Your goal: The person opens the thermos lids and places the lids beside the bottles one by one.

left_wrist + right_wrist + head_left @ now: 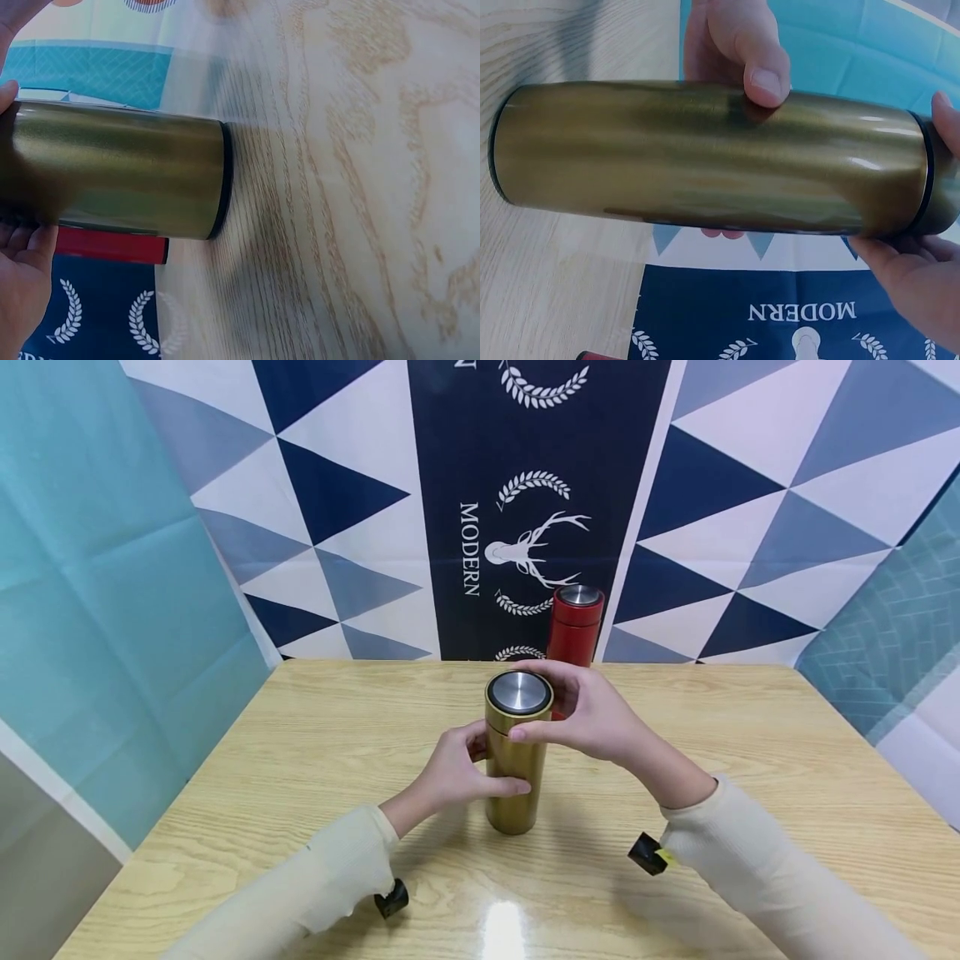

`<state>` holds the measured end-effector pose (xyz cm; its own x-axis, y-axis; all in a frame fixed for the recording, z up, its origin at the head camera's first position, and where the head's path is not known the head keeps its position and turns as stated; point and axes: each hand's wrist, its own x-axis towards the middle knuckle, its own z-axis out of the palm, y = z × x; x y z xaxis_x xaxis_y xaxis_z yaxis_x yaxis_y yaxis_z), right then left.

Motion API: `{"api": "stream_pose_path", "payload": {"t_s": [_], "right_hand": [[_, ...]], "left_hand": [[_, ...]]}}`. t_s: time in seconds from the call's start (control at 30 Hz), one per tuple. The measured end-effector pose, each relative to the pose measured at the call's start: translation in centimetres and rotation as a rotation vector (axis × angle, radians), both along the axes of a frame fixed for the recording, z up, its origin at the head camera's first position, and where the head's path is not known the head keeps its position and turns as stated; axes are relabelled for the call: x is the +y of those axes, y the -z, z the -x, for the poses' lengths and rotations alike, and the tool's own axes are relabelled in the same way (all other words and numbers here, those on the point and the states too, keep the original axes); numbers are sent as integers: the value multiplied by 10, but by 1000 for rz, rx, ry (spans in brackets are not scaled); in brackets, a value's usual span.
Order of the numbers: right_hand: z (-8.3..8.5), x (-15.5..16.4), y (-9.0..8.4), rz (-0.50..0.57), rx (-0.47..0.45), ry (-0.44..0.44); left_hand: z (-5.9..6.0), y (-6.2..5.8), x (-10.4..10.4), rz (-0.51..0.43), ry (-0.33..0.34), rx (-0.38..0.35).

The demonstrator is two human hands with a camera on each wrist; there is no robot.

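hand one of two, the left hand (pixel 455 768), curls thumb and fingers around the body of one gold flask (pixel 510 806), parted to its girth; hand two, the right hand (pixel 596 718), likewise grips around its steel-topped lid (pixel 519 692). the flask is upright over one wooden worktop (pixel 750 735), contact unclear. beyond: one red flask (pixel 573 639), partly hidden.

A gold bottle (pixel 513 814) has a black-ringed silver lid (pixel 519 691); a second bottle (pixel 573 643) is red. The table (pixel 315 727) is tan with wood grain, the sleeves (pixel 330 864) cream, the backdrop (pixel 345 497) navy, grey-blue and white triangles plus a white deer (pixel 512 552) on navy.
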<state>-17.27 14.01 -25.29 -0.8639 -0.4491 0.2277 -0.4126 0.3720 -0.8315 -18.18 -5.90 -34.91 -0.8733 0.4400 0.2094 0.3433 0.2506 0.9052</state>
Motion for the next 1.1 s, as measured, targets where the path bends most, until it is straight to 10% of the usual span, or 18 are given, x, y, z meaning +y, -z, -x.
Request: {"api": "stream_pose_path", "payload": {"t_s": [1.1], "right_hand": [[29,16,-1,47,-81,-374]], "left_hand": [[3,-1,-1,59,25,-37]]}}
